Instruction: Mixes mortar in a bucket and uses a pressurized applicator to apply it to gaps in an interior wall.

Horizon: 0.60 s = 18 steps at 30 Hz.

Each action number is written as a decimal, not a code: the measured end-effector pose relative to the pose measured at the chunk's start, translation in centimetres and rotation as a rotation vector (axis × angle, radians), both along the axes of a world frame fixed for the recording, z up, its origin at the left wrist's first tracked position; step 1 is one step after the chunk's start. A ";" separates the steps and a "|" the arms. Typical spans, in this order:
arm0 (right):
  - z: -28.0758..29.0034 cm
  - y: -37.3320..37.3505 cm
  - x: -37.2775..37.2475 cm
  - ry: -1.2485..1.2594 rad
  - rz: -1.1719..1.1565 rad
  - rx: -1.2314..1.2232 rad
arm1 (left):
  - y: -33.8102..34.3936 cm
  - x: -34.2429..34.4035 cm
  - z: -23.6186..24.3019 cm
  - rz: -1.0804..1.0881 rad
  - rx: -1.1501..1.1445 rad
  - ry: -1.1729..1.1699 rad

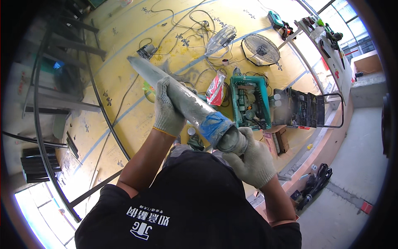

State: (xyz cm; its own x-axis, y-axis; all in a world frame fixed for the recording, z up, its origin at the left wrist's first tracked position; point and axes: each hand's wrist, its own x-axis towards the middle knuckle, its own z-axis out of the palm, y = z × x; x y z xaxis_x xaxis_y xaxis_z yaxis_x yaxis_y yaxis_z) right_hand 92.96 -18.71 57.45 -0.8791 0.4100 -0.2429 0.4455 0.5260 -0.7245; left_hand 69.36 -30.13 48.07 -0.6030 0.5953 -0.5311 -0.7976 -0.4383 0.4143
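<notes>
Held slantwise in front of me is a long grey tube (pixel 186 101), smeared and scuffed, that narrows to a tip at the upper left. Blue tape (pixel 215 124) is wrapped around its near end, beside a round grey end piece (pixel 233 141). My left hand (pixel 169 106), in a whitish knitted glove, is closed around the tube's middle, with its thumb along the near side. My right hand (pixel 253 159), gloved likewise, grips the round end piece at the lower right. The far-side fingers of my left hand are mostly hidden behind the tube.
Yellow sheeting (pixel 128 25) covers the floor, with loose cables across it. Ahead lie two fan parts, including a round grille (pixel 261 50). A teal crate (pixel 233 103) of tools, a red-and-white bag (pixel 216 88) and a black tool case (pixel 304 108) stand nearby. Dark metal frames (pixel 97 83) rise at left.
</notes>
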 end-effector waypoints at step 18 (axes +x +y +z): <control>-6.0 1.0 -1.7 -0.167 0.128 -1.142 | 0.9 -2.1 2.4 -0.009 -0.012 0.283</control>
